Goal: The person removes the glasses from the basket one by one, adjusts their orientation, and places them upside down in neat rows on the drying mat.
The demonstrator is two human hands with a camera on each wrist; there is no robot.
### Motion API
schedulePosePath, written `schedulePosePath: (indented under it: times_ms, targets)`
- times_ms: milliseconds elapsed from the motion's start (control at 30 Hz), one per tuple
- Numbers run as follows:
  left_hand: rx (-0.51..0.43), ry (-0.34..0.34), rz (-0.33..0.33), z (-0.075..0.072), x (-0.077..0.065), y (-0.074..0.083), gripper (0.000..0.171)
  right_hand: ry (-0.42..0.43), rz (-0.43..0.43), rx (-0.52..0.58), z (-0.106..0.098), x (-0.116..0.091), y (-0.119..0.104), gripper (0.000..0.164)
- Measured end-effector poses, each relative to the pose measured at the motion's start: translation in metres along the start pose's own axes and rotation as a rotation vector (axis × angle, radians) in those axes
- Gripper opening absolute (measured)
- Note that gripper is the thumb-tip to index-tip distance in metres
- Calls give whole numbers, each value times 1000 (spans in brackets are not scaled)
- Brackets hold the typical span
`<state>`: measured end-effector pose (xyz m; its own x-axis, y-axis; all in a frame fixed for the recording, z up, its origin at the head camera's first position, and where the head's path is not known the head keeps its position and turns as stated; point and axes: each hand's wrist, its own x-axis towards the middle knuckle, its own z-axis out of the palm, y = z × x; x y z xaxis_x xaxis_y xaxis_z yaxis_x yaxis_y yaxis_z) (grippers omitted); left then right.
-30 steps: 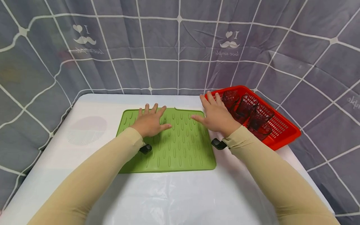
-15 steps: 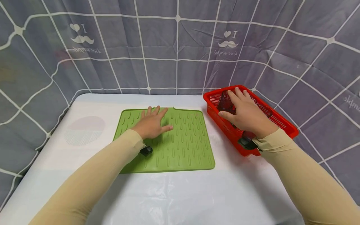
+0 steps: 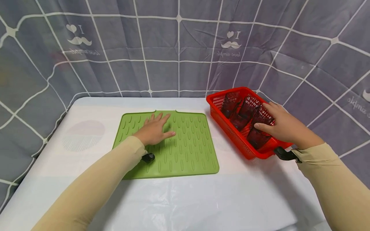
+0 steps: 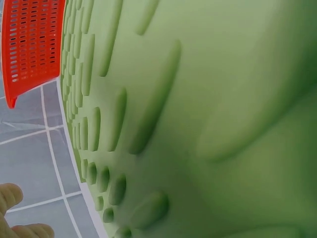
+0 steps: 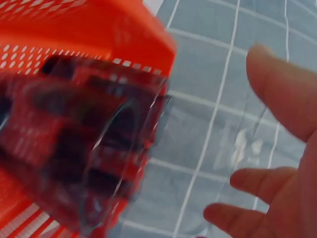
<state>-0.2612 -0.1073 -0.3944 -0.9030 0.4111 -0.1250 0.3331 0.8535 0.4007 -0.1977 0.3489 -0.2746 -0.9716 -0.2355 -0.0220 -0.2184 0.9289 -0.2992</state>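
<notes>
My left hand (image 3: 152, 131), fingers spread, hovers over a green ribbed drying mat (image 3: 188, 154) and holds nothing; in the left wrist view the mat (image 4: 208, 74) fills most of the frame. Over the right side of a red plastic basket (image 3: 231, 136) is my right hand (image 3: 290, 126), fingers extended and thumb apart. Just beside its thumb stands a dark, see-through glass (image 3: 258, 137) in the basket. In the right wrist view, a blurred glass (image 5: 69, 158) lies left of the fingers (image 5: 265, 183), apart from them.
Other dark glasses, one in the middle (image 3: 244, 114) and one at the back (image 3: 229, 105), share the basket. A white-covered table (image 3: 185, 202) carries mat and basket. A grey checked curtain (image 3: 162, 45) surrounds its back and sides.
My right hand has moved right, from beside the mat's far right corner across the basket to its near right side, uncovering the glasses. The left hand stays almost in place.
</notes>
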Motion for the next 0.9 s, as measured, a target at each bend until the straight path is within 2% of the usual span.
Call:
schedulePosePath:
  times_ms: [333, 667, 900]
  targets:
    - [1, 7, -3, 4, 0, 1, 94, -83, 75, 16, 10, -10, 29, 107]
    - [8, 1, 10, 5, 0, 9, 94, -97, 67, 37, 26, -12, 47, 109]
    - [-9, -13, 13, 10, 2, 10, 93, -55, 37, 67, 34, -10, 52, 104]
